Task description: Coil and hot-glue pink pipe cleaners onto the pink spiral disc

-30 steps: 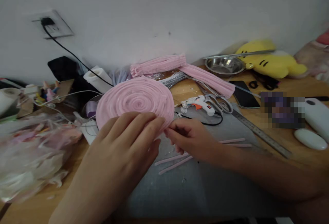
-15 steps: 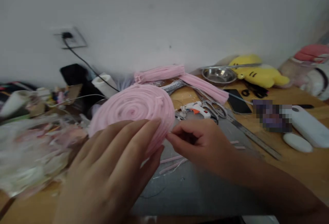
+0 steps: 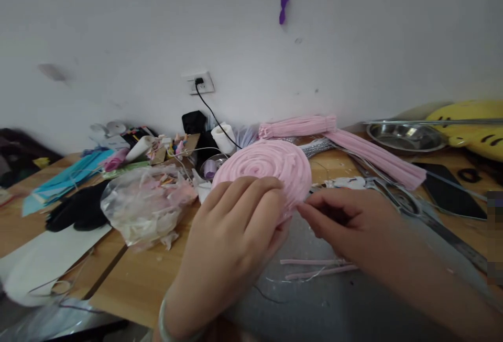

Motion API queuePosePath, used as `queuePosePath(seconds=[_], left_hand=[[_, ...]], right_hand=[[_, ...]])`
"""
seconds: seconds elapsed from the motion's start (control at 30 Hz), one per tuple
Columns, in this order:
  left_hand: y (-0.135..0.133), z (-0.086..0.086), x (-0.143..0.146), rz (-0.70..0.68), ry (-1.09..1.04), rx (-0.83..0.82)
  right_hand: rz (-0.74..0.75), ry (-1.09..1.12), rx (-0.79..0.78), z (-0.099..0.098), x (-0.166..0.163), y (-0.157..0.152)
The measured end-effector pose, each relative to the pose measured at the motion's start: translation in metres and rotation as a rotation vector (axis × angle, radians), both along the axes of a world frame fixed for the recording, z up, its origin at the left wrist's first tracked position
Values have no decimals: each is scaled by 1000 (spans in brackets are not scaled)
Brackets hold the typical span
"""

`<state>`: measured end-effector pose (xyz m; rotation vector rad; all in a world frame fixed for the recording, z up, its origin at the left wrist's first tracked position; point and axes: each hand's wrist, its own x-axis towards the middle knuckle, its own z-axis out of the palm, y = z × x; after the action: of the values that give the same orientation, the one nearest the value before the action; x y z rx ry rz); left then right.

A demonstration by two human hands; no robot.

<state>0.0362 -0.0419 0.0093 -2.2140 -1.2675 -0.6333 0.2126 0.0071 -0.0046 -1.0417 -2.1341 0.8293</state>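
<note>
In the head view, holds a pink coil (image 3: pixel 261 164) in the left hand (image 3: pixel 239 227), mid-view and nearer than the pink bundle (image 3: pixel 298 126) by the wall. Shows the spiral face upward, partly covered by fingers along the near side; cannot tell whether the underside rests on anything. With the left, grasps the coil by bending the fingers across the near side and setting the thumb lower, close to the rim. With the right hand (image 3: pixel 349 216), pinches thumb and forefinger together at the coil's right edge; cannot tell what, if anything, lies between the tips.

Seems to be at the step of working the outermost turn at the rim, steadying with the left and doing the fine work with the right. Calls next, by the look of it, for a firm left hold, without squashing the soft turns, and a small, exact movement of the right fingertips along the edge.

Below the right hand, on the grey mat (image 3: pixel 298 300), two pink strips (image 3: pixel 310 262), side by side. Just beyond that hand, a glue gun (image 3: pixel 348 182), partly hidden, then scissors (image 3: pixel 404 200) and a ruler (image 3: pixel 451 237).
</note>
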Motion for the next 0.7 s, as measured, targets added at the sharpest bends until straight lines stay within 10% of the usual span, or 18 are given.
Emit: queuePosePath(seconds=[0.7], left_hand=[[-45,1,-26,-234,-58,-99]], right_hand=[[-63,58,-19,-6,0,13]])
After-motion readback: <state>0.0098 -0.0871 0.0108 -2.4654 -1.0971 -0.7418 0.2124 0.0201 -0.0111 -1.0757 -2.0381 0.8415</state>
